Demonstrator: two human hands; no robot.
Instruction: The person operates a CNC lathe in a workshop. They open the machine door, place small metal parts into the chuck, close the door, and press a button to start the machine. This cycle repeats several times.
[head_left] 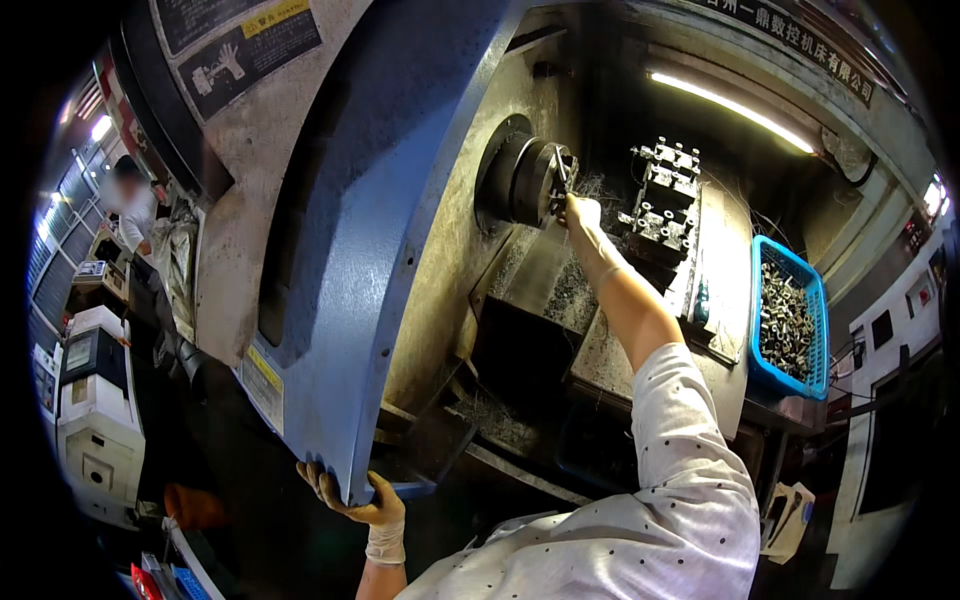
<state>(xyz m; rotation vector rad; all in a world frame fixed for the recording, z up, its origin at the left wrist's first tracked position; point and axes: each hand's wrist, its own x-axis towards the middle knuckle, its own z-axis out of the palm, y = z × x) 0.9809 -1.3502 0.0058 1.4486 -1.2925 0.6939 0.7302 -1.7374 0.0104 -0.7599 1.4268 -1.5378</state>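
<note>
At the lower middle, my gloved left hand point(372, 507) wraps its fingers round the bottom corner of the blue machine door point(345, 310). My right arm reaches into the lathe, and my gloved right hand point(584, 216) is closed at the front of the round chuck point(530, 182). Its fingertips are pressed together at the jaws; whatever they hold is too small and hidden to name. Right of that hand stands the tool block point(664, 205), with several bolted tool holders. Metal shavings point(568, 300) lie below the chuck.
A blue plastic basket point(822, 325) full of small metal parts stands at the right. A tube light point(735, 112) glows inside the machine. Far left, a person point(135, 215) stands beyond a white machine point(100, 430). Another white machine point(860, 480) is at the far right.
</note>
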